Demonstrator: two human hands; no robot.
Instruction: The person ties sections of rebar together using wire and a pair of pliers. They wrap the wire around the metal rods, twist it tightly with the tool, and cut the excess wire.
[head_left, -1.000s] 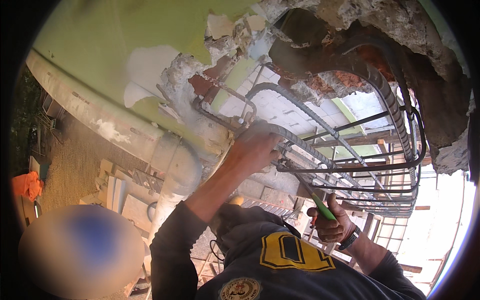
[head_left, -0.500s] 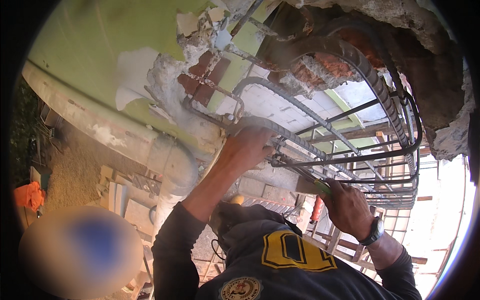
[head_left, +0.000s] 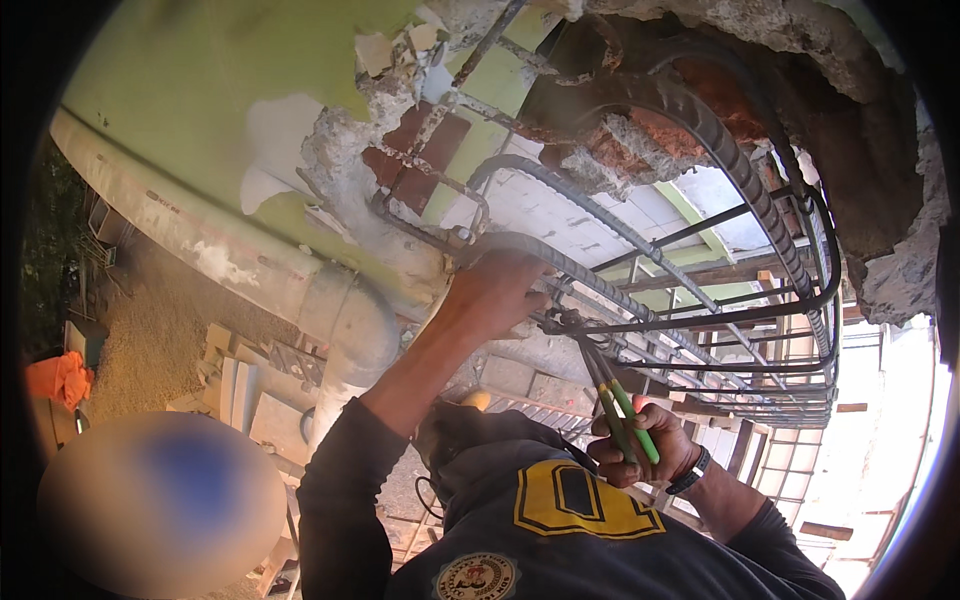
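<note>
Since the green-handled dark metal pincers (head_left: 622, 398) below the thin black steel rod (head_left: 700, 319) seem stiff and fairly light, they are best held low, where the right grip (head_left: 672, 450) is clasped; the left grip's (head_left: 488, 297) closure cannot be told.

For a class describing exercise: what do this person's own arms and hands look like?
The left hand and right hand are gloveless. Dark sleeves stop short of the wrists, and a dark band circles the right one.
</note>
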